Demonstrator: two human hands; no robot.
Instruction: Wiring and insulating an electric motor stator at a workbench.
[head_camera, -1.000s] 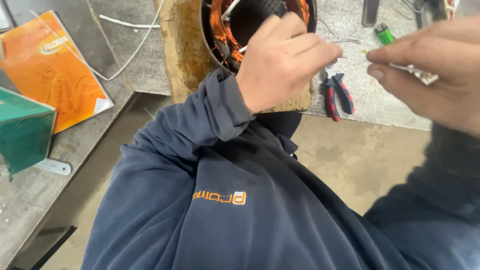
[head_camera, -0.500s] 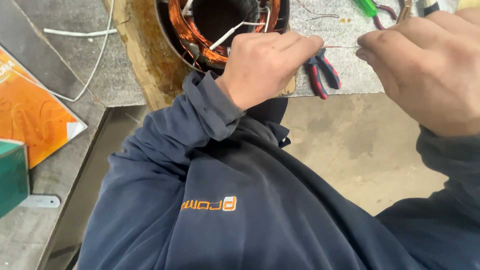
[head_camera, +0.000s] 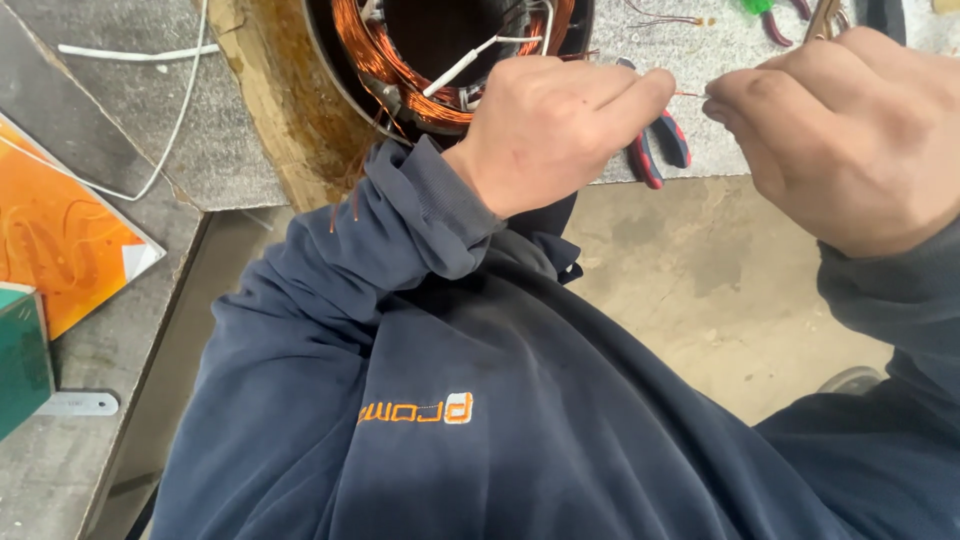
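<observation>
A round motor stator (head_camera: 420, 70) with copper windings sits on a wooden block (head_camera: 270, 110) at the top of the head view. My left hand (head_camera: 555, 125) is closed just in front of it, pinching a thin copper wire (head_camera: 688, 94). My right hand (head_camera: 850, 135) is closed too and pinches the same wire from the right. The fingertips of both hands nearly meet over the grey bench. A white sleeved lead (head_camera: 460, 62) runs out of the stator above my left hand.
Red-handled pliers (head_camera: 655, 150) lie on the bench under my hands. Loose copper wire (head_camera: 665, 18) and green-handled tools (head_camera: 770, 12) lie at the top right. An orange booklet (head_camera: 60, 235), a green box (head_camera: 20, 360) and a white cable (head_camera: 170, 110) are at the left.
The view has shifted, so the stator and my hands sit higher and further right. My hands have drawn closer together on the wire.
</observation>
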